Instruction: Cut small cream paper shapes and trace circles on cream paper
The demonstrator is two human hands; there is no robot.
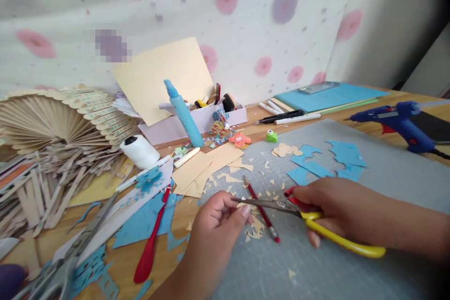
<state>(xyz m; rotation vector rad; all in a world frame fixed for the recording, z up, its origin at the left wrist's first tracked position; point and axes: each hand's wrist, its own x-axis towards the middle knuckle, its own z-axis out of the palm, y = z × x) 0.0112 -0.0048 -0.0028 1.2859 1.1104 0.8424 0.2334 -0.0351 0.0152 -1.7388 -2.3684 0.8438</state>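
Observation:
My left hand (221, 225) pinches a small cream paper piece (242, 205) between thumb and fingers. In my right hand (323, 201) are scissors (346, 239) with one yellow handle and one red. Their dark blades point left and their tips reach the paper at my left fingertips. Beneath the blades lies a red pencil (262, 211) on the grey cutting mat (386, 197). Small cream offcuts (257, 228) are scattered round it. A little pile of cut cream shapes (285, 150) and some blue paper scraps (316, 168) lie beyond my right hand.
At right rests a blue glue gun (390, 117). Larger metal scissors (77, 253) and a red-handled tool (151, 248) lie at left, near wooden sticks (42, 192) and a thread spool (140, 151). A blue glue bottle (184, 115) stands before a white box (161, 129).

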